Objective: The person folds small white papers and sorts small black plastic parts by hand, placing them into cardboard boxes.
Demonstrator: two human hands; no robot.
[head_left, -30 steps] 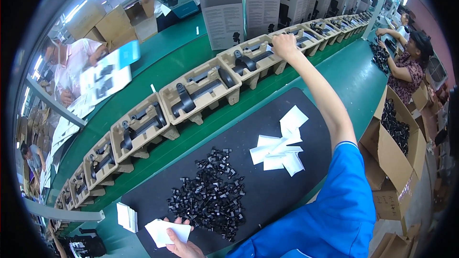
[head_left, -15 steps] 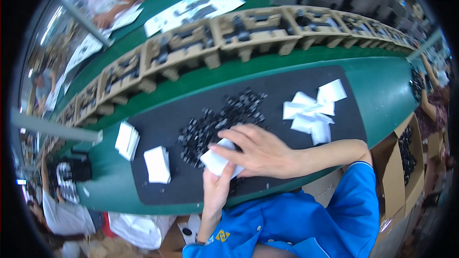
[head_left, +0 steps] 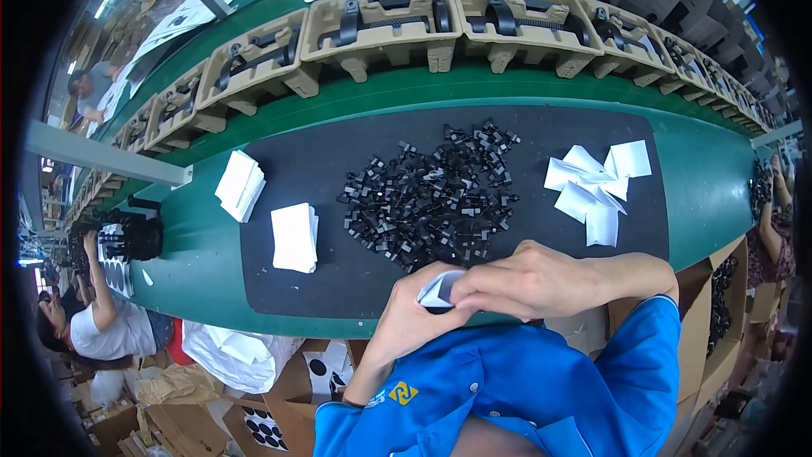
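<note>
A small white paper envelope (head_left: 437,288) is between my hands, close to the near edge of the dark mat. Its mouth is spread and faces up, with a dark, shadowed hollow inside. The fingers of my left hand (head_left: 410,317) wrap round one side. My right hand (head_left: 529,281) pinches the other side at the opening. Just beyond my hands lies a heap of small black plastic parts (head_left: 427,195). Two stacks of flat white envelopes sit to the left, one nearer (head_left: 294,237) and one farther (head_left: 240,186). Loose white envelopes (head_left: 592,186) overlap on the right.
The dark mat (head_left: 338,288) covers most of the green table (head_left: 698,178). Beyond runs a row of brown pulp trays (head_left: 381,38) holding black parts. A cardboard box (head_left: 698,322) of black parts stands at the right. A grey post (head_left: 110,156) juts in from the left. Other people work around.
The envelope has gone from lying flat in my hands to being spread at its mouth, and it is nearer my body. My head view has shifted, showing the whole heap.
</note>
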